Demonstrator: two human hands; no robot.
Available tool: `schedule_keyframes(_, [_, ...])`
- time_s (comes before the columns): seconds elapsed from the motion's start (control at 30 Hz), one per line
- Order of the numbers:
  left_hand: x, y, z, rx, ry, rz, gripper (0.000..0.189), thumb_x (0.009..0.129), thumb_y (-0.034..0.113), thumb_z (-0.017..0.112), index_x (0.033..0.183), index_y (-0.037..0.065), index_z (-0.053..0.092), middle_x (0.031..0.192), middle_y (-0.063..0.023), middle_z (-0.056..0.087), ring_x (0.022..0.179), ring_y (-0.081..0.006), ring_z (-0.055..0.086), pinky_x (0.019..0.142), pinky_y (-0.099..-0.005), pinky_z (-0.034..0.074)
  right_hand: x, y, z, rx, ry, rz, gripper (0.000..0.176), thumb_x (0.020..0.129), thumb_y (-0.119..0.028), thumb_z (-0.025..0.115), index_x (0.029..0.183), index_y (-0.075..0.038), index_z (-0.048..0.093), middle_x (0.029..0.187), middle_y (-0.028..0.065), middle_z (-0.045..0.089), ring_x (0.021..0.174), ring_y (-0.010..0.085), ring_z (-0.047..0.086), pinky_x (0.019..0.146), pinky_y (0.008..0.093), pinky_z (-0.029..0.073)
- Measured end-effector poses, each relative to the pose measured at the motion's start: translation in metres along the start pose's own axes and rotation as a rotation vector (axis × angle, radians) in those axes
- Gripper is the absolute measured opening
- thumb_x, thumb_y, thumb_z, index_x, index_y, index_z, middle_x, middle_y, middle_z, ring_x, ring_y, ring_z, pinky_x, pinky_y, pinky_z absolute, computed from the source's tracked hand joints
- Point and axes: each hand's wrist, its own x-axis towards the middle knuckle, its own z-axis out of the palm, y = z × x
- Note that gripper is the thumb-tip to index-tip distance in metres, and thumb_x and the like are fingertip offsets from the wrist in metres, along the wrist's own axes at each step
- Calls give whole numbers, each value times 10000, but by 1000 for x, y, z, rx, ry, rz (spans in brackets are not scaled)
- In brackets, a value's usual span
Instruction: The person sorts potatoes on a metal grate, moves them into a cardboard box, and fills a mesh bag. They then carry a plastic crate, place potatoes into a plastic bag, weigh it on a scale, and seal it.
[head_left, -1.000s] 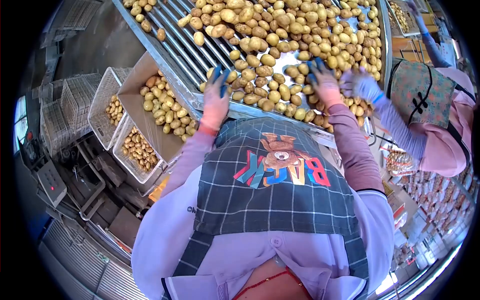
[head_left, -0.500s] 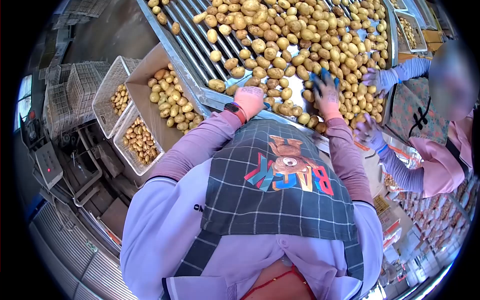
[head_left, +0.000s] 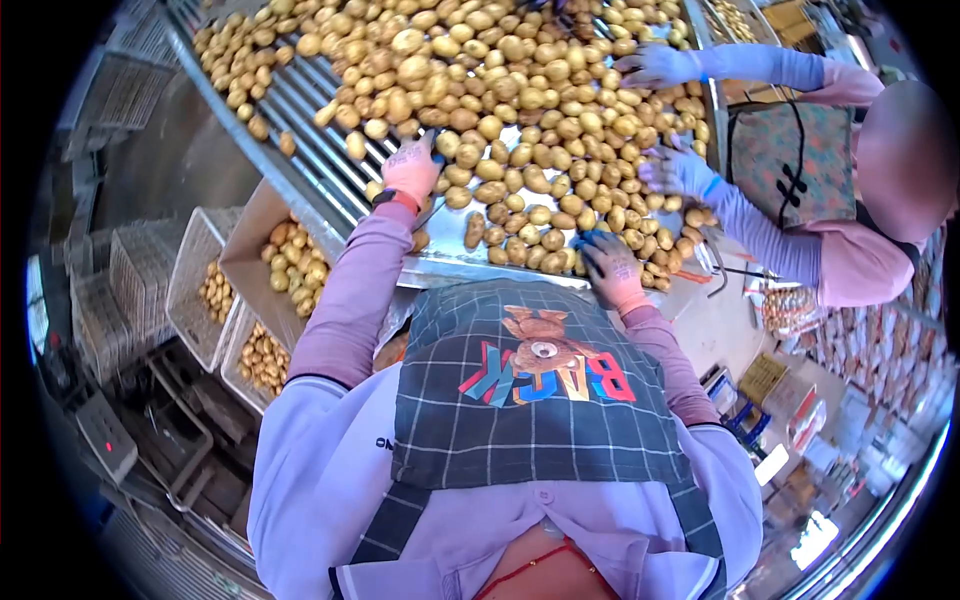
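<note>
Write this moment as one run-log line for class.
left hand: at potatoes by metal bars | right hand: on potatoes, near edge | co-worker's hands: among potatoes, right side | cardboard box: holds potatoes

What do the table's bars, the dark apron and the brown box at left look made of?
Bars: probably metal, smooth and shiny, with bright streaks of light. Apron: likely woven cloth, matte, softly creased. Box: possibly cardboard, dull, flat-walled.

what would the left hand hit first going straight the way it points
Most likely the potatoes just ahead of the left hand, though this single view leaves the depth unclear.
</note>
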Motion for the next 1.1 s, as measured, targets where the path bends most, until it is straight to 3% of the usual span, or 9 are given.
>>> schedule_keyframes(0.2, [-21,33,5,38,-89,59,404,801,282,646,1162,132,545,985,-173,625,851,-336,662,702,-440,527,78,-15,-46,143,576,227,273,830,-162,603,1086,-86,658,1110,144,646,1063,322,581,944,416,435])
schedule_keyframes(0.33, [-29,29,2,-103,-142,26,401,826,292,612,1151,79,514,974,-198,642,862,-358,654,731,-460,514,140,-58,-32,367,44,53,356,870,-281,572,1183,-119,618,1191,161,607,1125,314,554,1015,416,393])
schedule_keyframes(0.53, [-53,-35,-4,-1694,-22,-600,239,903,216,520,1085,73,578,801,-70,626,515,-99,481,417,-202,359,204,-76,-42,88,443,126,364,854,-286,577,1182,-132,609,1196,148,596,1120,304,545,979,438,419])
schedule_keyframes(0.6, [-61,-59,-19,-2002,-49,-797,217,929,235,518,1004,52,609,846,-60,638,529,-113,500,423,-194,367,216,-102,-67,63,-312,-113,351,860,-286,558,1164,-121,614,1131,138,615,1082,287,572,954,433,436])
schedule_keyframes(0.73, [-41,-84,-48,-2037,64,-723,245,949,277,531,954,43,604,873,-71,636,596,-115,514,451,-187,376,285,-120,-53,191,-38,-140,419,903,-268,506,1273,-73,545,1341,175,507,1274,313,458,1089,428,326])
schedule_keyframes(0.9, [33,-105,-63,-1176,344,-400,250,932,178,544,1091,7,633,899,-67,646,675,-102,558,534,-227,412,236,-143,-32,-160,-274,-280,482,880,-378,555,1320,-184,529,1465,167,358,1373,365,298,1107,612,178])
schedule_keyframes(0.93, [52,-118,-58,-960,391,-361,270,932,158,535,1127,-7,622,961,-93,667,734,-138,602,600,-248,453,212,-127,3,-8,21,-334,475,874,-388,555,1311,-201,536,1442,175,383,1356,364,322,1090,625,198])
schedule_keyframes(1.0, [82,-159,-17,-602,291,-249,322,919,174,527,1163,-18,612,1083,-172,669,991,-284,628,884,-361,456,159,-90,5,93,37,-343,463,873,-365,560,1318,-242,519,1442,95,410,1342,335,349,1074,620,241])
schedule_keyframes(1.1, [74,-114,-22,-191,225,-318,371,903,241,505,1166,3,614,1116,-237,629,1035,-407,587,896,-441,455,97,-27,-11,-34,-10,-181,544,836,-310,600,1345,-165,475,1420,101,420,1335,329,351,1106,472,296])
